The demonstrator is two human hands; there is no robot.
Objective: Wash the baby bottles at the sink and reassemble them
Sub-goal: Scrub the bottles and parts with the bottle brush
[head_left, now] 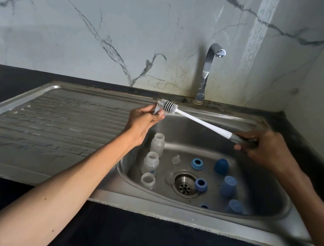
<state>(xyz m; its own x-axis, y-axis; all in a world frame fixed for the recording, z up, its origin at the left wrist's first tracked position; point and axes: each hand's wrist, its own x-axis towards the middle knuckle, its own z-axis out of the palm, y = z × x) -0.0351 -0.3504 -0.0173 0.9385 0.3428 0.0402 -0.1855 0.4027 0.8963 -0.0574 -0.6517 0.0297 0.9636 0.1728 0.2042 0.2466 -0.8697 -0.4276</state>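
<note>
The right hand [264, 149] grips the grey handle of a white bottle brush [190, 118] held over the sink [270, 199]. The left hand [145, 120] pinches a small clear teat [157, 110] against the bristles. In the basin below stand three clear bottles [157, 144] at left, with blue rings [197, 164] and blue caps [228, 186] around the drain [185, 185].

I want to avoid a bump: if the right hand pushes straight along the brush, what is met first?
The right hand points along the bottle brush toward the left hand, which pinches something small and clear at the bristles. That comes first; beyond it probably the drainboard.
</note>
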